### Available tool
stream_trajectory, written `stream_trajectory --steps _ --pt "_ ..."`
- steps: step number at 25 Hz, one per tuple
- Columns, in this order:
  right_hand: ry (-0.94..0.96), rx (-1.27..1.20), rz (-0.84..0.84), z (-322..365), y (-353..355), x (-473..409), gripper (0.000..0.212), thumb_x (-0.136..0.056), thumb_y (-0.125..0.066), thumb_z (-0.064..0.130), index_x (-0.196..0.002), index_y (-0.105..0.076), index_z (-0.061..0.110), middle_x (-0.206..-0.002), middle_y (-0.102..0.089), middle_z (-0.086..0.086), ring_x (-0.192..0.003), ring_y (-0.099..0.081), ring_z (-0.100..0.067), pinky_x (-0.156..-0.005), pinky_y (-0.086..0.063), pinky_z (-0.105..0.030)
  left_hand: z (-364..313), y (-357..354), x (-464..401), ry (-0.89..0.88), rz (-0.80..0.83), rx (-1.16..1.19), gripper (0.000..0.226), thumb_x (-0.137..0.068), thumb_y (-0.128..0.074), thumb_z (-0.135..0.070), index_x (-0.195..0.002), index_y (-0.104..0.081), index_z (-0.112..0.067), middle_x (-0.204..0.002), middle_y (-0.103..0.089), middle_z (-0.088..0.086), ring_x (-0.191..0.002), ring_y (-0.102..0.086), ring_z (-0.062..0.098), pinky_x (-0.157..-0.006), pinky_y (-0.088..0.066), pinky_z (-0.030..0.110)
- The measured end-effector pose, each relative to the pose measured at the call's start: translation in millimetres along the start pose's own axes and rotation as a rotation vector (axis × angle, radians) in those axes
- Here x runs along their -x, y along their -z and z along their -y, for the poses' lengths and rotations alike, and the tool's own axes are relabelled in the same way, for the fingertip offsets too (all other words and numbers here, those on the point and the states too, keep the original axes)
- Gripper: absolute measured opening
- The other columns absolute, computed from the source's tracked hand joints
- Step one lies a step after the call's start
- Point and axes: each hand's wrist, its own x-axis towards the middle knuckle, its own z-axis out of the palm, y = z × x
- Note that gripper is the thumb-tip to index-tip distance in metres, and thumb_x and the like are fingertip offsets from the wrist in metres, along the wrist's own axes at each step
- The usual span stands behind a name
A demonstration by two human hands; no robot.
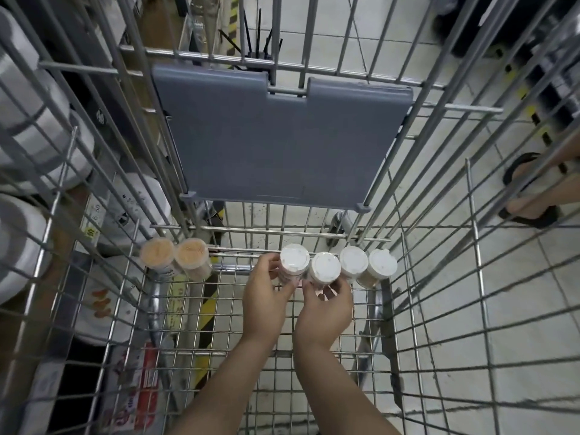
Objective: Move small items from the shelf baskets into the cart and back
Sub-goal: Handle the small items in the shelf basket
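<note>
Six small clear plastic jars stand in a row along the far edge of the silver wire shopping cart [439, 309], on its mesh floor just below the folded grey plastic child-seat flap [282, 136]. Two at the left [174, 255] show tan contents through their tops and sit apart from the other four, which have white lids. The left hand [265, 296] curls its fingers round the leftmost white-lidded jar [294, 262], and the right hand [326, 306] pinches the white-lidded jar next to it [324, 268] between thumb and fingers — both jars are held low against the row. The two remaining white-lidded jars [367, 265] stand untouched to the right. Judging by this, the cart already holds a good batch; whether these two jars are being set down or lifted out for the return leg I cannot tell. No shelf basket is clearly visible here, so how many items remain there is unknown.
</note>
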Motion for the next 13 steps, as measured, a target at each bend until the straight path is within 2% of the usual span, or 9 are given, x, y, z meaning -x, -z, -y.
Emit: stream_trajectory --steps 2,7,10,13 --pt "-0.082 -0.055 -0.029 3.6 -4.4 -2.1 0.041 -0.074 -0.076 0.002 -0.111 -0.058 0.007 -0.105 -0.063 -0.003 -0.095 -0.062 -0.018 -0.079 -0.046 -0.025 2.8 -0.6 -0.9 0.018 0.003 0.003 0.048 -0.076 -0.077 -0.012 -0.119 -0.056 -0.020 -0.113 -0.063 -0.007 -0.104 -0.059 0.007 -0.089 -0.051 0.035" --pt "-0.124 -0.010 -0.040 4.5 -3.9 -7.8 0.029 -0.075 -0.078 0.008 -0.094 -0.056 0.010 -0.098 -0.065 -0.007 -0.089 -0.062 -0.021 -0.065 -0.038 -0.017 0.7 1.2 2.7 0.076 0.010 0.087 0.050 -0.080 -0.073 -0.009 -0.125 -0.054 -0.018 -0.117 -0.062 -0.004 -0.109 -0.059 0.008 -0.095 -0.049 0.033" --pt "-0.118 0.031 0.026 6.5 9.2 -5.8 0.026 -0.079 -0.074 0.008 -0.099 -0.058 0.011 -0.100 -0.064 -0.004 -0.092 -0.061 -0.021 -0.074 -0.043 -0.025 -3.1 7.0 8.1 0.114 0.043 0.070 0.038 -0.083 -0.070 -0.011 -0.118 -0.056 -0.018 -0.114 -0.061 -0.010 -0.111 -0.056 0.008 -0.096 -0.045 0.029" --pt "-0.060 0.162 0.177 14.8 46.1 6.3 0.019 -0.087 -0.062 0.009 -0.103 -0.057 0.017 -0.103 -0.063 0.001 -0.099 -0.060 -0.020 -0.082 -0.045 -0.030 -13.3 30.5 30.5 0.192 0.072 -0.039 0.030 -0.090 -0.061 -0.010 -0.120 -0.058 -0.013 -0.113 -0.058 -0.006 -0.113 -0.054 0.014 -0.092 -0.041 0.025"
